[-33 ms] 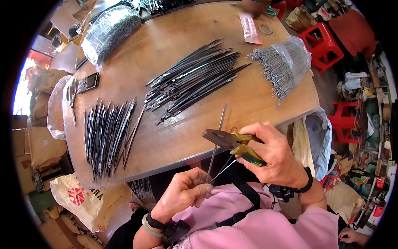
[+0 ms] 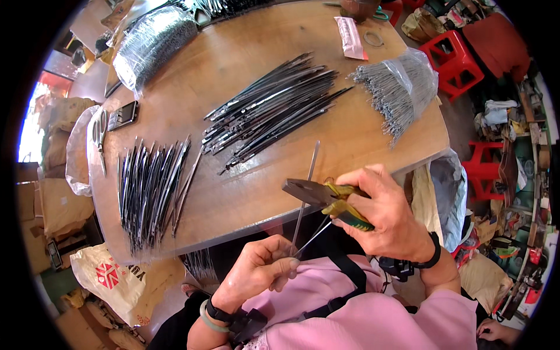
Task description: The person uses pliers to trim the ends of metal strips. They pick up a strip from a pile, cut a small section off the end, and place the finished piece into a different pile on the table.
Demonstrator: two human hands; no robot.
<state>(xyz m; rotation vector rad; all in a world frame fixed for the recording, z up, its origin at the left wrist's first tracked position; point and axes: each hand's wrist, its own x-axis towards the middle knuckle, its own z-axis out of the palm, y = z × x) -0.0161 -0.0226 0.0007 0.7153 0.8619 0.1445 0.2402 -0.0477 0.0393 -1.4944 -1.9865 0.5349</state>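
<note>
My right hand (image 2: 385, 213) is closed round the yellow and dark green handles of a pair of pliers (image 2: 312, 193). Their dark jaws point left, over the table's front edge. My left hand (image 2: 265, 265) pinches a long thin grey metal strip (image 2: 307, 189), which stands up and passes by the jaws; whether they touch cannot be told. A thin shiny wire (image 2: 315, 238) runs from the left fingertips to just under the right hand. Beyond the pliers, a pile of dark thin strips (image 2: 274, 111) lies on the table. A second pile of dark strips (image 2: 153, 195) lies at the left.
The wooden table (image 2: 233, 204) bears a plastic-wrapped bundle of grey wires (image 2: 396, 93), scissors (image 2: 100, 137), a phone (image 2: 123, 115), a pink-and-white packet (image 2: 350, 38) and a large plastic-wrapped bundle (image 2: 154, 49). Red stools (image 2: 452, 64) stand at the right. A printed bag (image 2: 116, 280) sits lower left.
The pliers and my right hand have shifted very slightly left and up. My left hand stays in place with the strip.
</note>
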